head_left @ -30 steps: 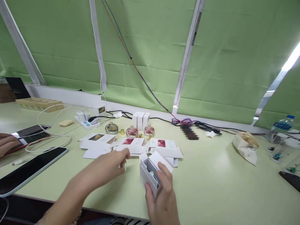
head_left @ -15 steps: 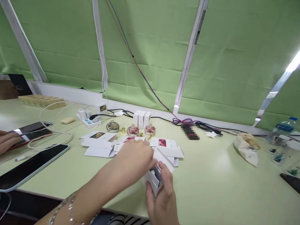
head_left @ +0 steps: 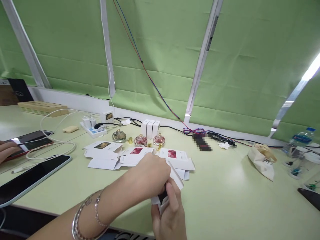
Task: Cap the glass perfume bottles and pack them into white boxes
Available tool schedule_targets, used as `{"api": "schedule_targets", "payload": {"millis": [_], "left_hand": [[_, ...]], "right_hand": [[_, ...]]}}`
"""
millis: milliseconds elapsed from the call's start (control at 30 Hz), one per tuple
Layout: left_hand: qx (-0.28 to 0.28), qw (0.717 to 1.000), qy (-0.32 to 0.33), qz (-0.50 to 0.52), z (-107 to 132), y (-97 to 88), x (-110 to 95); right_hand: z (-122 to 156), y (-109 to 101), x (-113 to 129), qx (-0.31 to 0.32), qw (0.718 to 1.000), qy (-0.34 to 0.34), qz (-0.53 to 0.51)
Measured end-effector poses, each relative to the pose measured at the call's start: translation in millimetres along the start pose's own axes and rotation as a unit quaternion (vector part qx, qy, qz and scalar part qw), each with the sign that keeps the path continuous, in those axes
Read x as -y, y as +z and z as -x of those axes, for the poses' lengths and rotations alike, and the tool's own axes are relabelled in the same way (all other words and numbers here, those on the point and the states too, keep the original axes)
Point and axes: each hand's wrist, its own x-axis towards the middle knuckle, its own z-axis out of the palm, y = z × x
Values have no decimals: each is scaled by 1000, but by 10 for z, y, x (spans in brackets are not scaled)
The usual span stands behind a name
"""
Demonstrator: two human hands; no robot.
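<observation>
My right hand grips a small white carton from below, with its lid flap raised and a dark inside showing. Over the carton's mouth my left hand is bent down, fingers curled in and mostly hidden; I cannot make out what they hold. Just beyond the hands lie unfolded white cartons with flower pictures. Behind these stand a round glass bottle with dark contents, two round bottles with pink-red contents and several gold caps.
Several small white boxes stand behind the bottles. At left are a power strip, white cables, a phone and another person's hand on a device. A cloth pouch and clear jars are at right.
My left hand has moved slightly right and down, closer over the carton's opening. The carton and my right hand have shifted a little left and now show a darker inside.
</observation>
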Motion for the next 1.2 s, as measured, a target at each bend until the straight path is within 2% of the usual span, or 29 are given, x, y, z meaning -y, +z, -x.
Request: {"api": "schedule_targets", "payload": {"millis": [133, 233, 533, 767, 1000, 1200], "left_hand": [[-23, 1000, -11, 15, 34, -197, 150], [-44, 999, 3, 29, 25, -304, 186], [-59, 996, 43, 46, -39, -387, 196], [-41, 996, 64, 44, -149, -347, 223], [-36, 995, 43, 84, -161, -259, 345], [-39, 996, 42, 62, -163, -226, 272]], "right_hand": [[-55, -34, -29, 3, 1000, 1, 18], [-80, -74, -66, -4, 1000, 9, 19], [-177, -231, -80, 42, 997, 12, 56], [-211, -311, -132, 102, 989, 12, 109], [-224, -266, -169, 104, 990, 9, 97], [-164, -238, -158, 99, 990, 13, 102]]}}
